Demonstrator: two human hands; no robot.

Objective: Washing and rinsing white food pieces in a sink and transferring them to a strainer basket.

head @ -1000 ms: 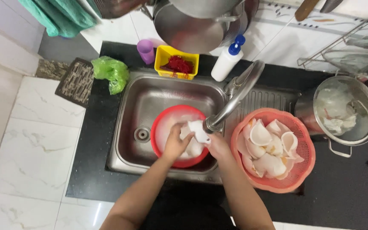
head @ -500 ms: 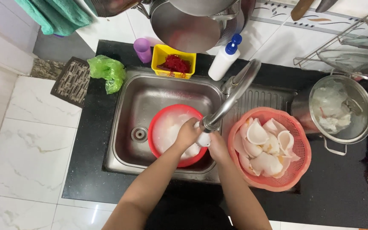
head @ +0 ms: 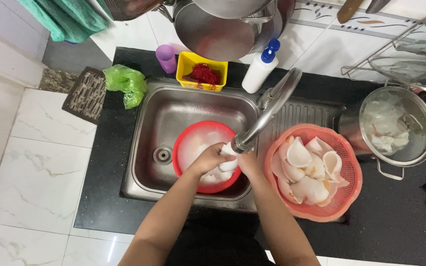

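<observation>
Both hands, left hand [head: 208, 158] and right hand [head: 248, 162], grip 1 white piece [head: 229, 165] over the red bowl [head: 186, 140], apparently wet, so it could slip.

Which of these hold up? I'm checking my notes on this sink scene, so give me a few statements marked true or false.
1. Both hands hold a white piece under the tap, over the red bowl. True: the left hand and right hand meet on the white piece below the tap spout.
2. The red bowl stands on the counter. False: it sits inside the steel sink.
3. The orange basket holds white pieces. True.
4. The basket is left of the sink. False: it is on the right, on the draining board.
5. A yellow tub with something red in it stands behind the sink. True.
</observation>
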